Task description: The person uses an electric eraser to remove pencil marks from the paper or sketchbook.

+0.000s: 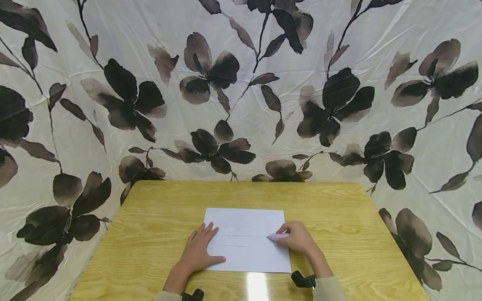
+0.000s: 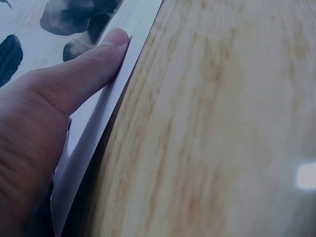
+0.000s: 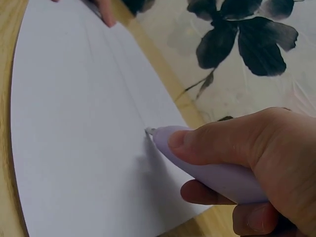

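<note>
Floral cloth (image 1: 260,108) screens in a table (image 1: 158,209), booth-like.

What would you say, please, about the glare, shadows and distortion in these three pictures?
Head view: a bright glare patch on the table, just below the near edge of the paper; left wrist view: a small white glare spot at the right edge, the table's grain looking soft; right wrist view: a soft shadow on the paper below the pen, and the paper's left edge looking bowed.

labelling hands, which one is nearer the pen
Right: the right hand grips the pen. The left hand rests at the paper's left side, away from it.
</note>
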The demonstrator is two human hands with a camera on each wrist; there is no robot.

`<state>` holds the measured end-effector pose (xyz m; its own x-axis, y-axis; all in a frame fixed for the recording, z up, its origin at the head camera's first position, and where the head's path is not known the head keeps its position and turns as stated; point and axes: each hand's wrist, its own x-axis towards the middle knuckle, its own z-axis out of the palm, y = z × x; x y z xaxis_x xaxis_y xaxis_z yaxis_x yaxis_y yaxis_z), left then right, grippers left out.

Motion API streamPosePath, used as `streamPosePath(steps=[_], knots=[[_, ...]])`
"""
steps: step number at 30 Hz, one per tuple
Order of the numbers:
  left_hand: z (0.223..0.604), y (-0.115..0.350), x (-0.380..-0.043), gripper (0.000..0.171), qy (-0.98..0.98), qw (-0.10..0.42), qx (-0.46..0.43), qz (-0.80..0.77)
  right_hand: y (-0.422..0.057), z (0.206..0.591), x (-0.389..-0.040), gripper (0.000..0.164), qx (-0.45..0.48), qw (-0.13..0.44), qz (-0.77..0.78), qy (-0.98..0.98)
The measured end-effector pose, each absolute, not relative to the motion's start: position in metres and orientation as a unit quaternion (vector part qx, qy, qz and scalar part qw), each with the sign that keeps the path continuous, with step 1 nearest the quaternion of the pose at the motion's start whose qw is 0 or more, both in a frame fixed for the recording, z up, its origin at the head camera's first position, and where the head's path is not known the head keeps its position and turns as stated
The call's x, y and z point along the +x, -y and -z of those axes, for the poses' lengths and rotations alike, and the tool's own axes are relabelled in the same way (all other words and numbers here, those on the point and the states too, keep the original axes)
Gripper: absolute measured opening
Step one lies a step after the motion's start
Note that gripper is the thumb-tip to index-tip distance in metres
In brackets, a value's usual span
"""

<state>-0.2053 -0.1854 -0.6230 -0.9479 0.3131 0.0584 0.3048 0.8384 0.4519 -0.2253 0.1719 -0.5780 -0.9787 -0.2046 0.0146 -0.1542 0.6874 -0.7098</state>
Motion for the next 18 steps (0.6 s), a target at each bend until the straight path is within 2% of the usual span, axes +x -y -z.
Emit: streamPosePath(steps=[12, 18], knots=[[0.6212, 0.1845, -0.2056, 0.105, -0.962, 0.012, 0.159, -0.223, -0.1703, 0.5758, -0.2257, 0.014, -0.100, 0.039, 0.374, -0.921], [0.6179, 0.1837, -0.2045, 0.104, -0.960, 0.011, 0.161, -0.230, -0.1662, 0.5766, -0.2273, 0.014, -0.127, 0.022, 0.375, -0.918]])
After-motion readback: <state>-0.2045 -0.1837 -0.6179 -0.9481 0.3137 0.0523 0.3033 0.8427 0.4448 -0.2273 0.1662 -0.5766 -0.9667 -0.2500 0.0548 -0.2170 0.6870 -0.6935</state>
